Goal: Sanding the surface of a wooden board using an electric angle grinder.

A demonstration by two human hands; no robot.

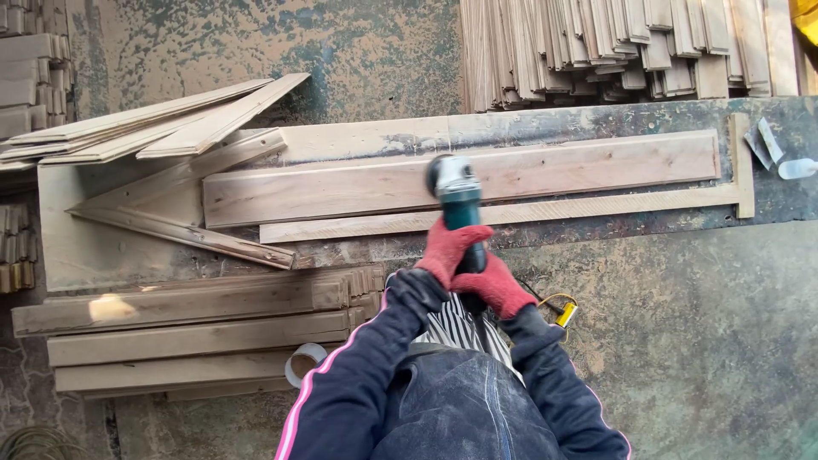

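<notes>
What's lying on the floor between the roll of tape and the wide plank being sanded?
In the head view, between the tape roll and the wide plank lies a stack of darker wooden boards, then a thin light wooden strip along the plank's near edge.

Dusty, paint-stained concrete floor (699, 341), flat board base (77, 247) at centre, long plank (596, 166) lying across it, stacked boards (187, 332) near left, tape roll (300, 362) beside them, slat pile (596, 43) far right.

Red-gloved hands (469, 264), teal grinder (457, 198), pale plank (596, 175)
</notes>
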